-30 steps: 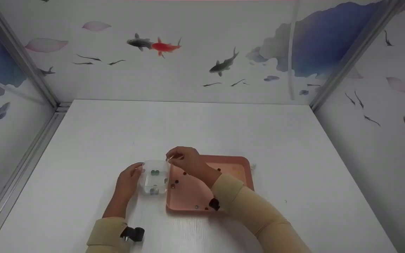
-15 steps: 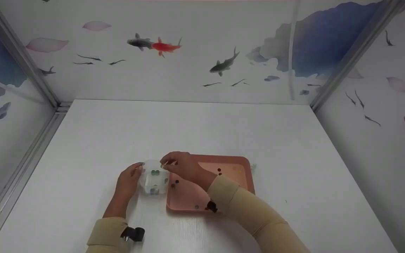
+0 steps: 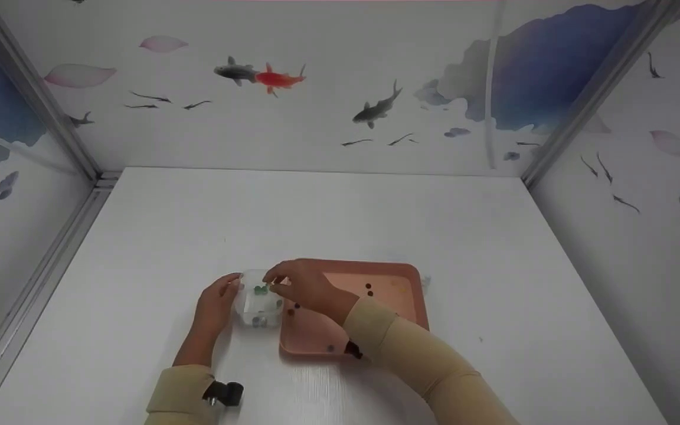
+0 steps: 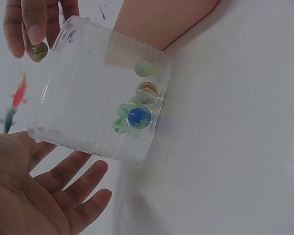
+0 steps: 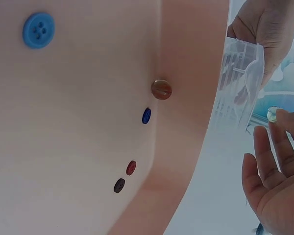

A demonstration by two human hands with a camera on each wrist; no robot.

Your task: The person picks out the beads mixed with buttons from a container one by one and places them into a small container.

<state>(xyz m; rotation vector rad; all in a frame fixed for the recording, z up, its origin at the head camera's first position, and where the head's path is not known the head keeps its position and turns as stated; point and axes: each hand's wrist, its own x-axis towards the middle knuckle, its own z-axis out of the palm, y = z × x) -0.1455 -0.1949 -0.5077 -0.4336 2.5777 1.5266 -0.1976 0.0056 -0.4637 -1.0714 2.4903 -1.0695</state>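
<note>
A clear plastic tub stands left of the pink tray. Several glass marbles lie at its bottom, among them a blue one and an orange-striped one. My left hand rests against the tub's left side, with extended fingers touching the wall near the rim. Over the tub's opening, my right hand pinches a yellow-green marble between thumb and finger. The fingertips are at the rim's level in the left wrist view.
Inside the tray are a light blue button, a dark blue button, a red button, a dark button and a brownish marble. A small transparent item lies beyond the tray's right edge. Printed walls enclose the white table.
My right hand has moved left and toward me, from the tray's far left corner to over the tub, with the marble in its fingers. My left hand has stayed in place.
</note>
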